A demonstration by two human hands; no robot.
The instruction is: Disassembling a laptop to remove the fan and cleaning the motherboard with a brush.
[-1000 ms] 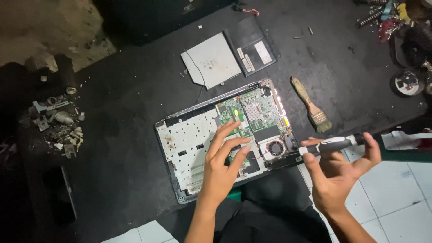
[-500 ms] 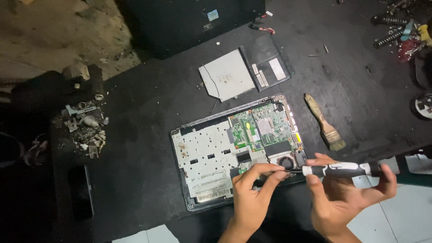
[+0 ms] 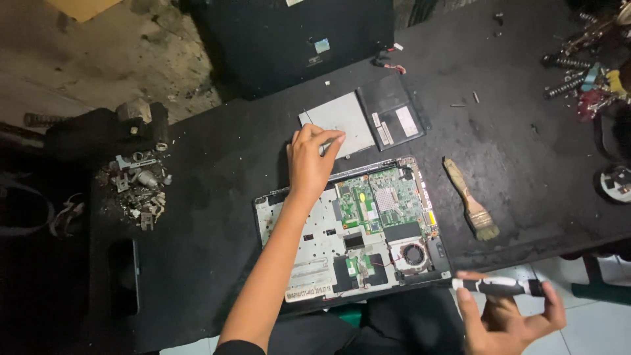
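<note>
An opened laptop base point(image 3: 309, 243) lies on the black table, its green circuit board point(image 3: 384, 200) and small round fan point(image 3: 414, 255) exposed. My left hand point(image 3: 310, 161) reaches over the laptop's far edge, fingertips touching a grey flat drive point(image 3: 342, 121) that lies just beyond it. My right hand point(image 3: 509, 319) hovers off the table's near right edge and holds a black and white screwdriver point(image 3: 503, 286) lying sideways across the fingers.
A dark flat panel point(image 3: 394, 112) sits beside the grey drive. A wooden paintbrush point(image 3: 470, 197) lies right of the laptop. A heap of small metal parts point(image 3: 138, 187) is at the left. Tools and springs point(image 3: 585, 66) crowd the far right corner. A large black case point(image 3: 289, 39) stands behind.
My left hand has left the laptop's near edge by the fan and reached across to the grey drive. The right hand with the screwdriver has drawn back toward me.
</note>
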